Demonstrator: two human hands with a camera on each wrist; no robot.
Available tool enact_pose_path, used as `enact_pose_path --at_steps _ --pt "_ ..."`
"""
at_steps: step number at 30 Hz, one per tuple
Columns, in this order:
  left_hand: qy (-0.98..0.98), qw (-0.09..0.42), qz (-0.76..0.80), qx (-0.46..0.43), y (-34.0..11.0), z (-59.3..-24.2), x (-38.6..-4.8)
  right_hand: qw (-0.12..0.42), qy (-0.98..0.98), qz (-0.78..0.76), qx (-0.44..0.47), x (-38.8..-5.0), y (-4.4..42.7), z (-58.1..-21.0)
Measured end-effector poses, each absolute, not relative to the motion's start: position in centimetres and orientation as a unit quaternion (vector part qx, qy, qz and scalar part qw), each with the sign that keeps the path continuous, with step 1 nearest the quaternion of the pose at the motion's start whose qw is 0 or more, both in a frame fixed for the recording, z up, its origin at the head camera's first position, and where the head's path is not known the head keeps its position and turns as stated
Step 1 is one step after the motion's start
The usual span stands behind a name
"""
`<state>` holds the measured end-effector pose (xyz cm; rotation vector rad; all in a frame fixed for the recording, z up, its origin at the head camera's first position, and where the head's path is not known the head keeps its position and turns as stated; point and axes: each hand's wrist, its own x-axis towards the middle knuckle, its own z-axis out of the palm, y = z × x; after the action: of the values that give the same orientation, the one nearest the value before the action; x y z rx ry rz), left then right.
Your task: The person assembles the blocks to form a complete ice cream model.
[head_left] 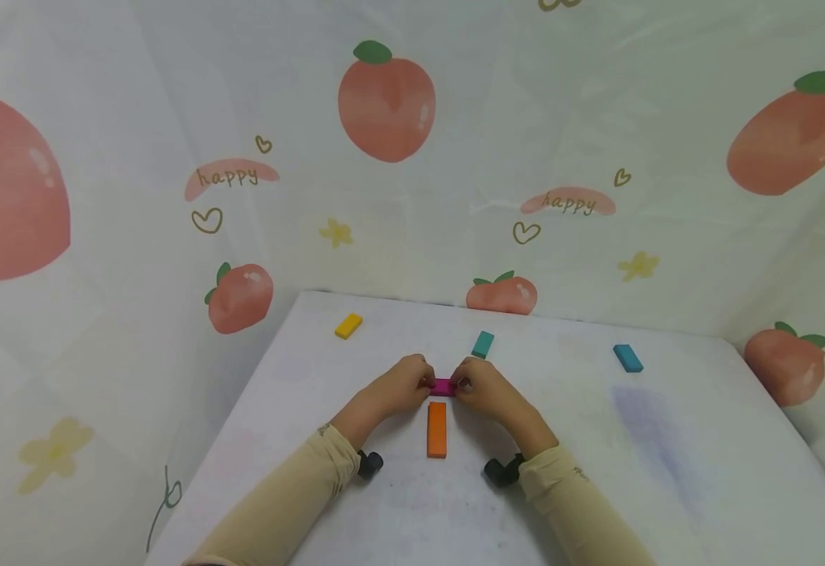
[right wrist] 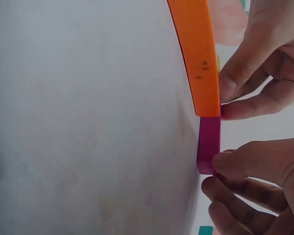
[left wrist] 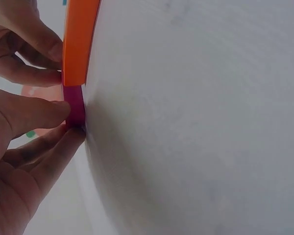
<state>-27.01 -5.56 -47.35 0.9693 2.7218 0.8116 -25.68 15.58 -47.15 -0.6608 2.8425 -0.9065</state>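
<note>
A magenta block [head_left: 443,387] lies flat on the white table, its long side running left to right. My left hand [head_left: 409,384] pinches its left end between thumb and fingers. At the other end, my right hand [head_left: 488,391] holds the block the same way, thumb on the near face in the right wrist view. An orange block [head_left: 436,430] lies lengthwise on my side of the magenta one, with a narrow gap between them in the head view. From both wrists, the orange block hides part of the magenta block [right wrist: 209,142].
Beyond my right hand lies a teal block [head_left: 483,344]. A yellow block [head_left: 348,326] sits at the back left and a blue block [head_left: 627,358] at the back right. A peach-printed curtain [head_left: 454,196] hangs behind the table [head_left: 561,503].
</note>
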Motion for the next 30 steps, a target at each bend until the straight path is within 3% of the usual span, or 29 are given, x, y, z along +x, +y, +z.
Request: enact_pose_path --at_steps 30 --pt "0.906 0.082 0.276 0.312 -6.0 -47.2 -25.1 0.050 0.927 -0.293 -0.229 -23.9 15.4 -46.9"
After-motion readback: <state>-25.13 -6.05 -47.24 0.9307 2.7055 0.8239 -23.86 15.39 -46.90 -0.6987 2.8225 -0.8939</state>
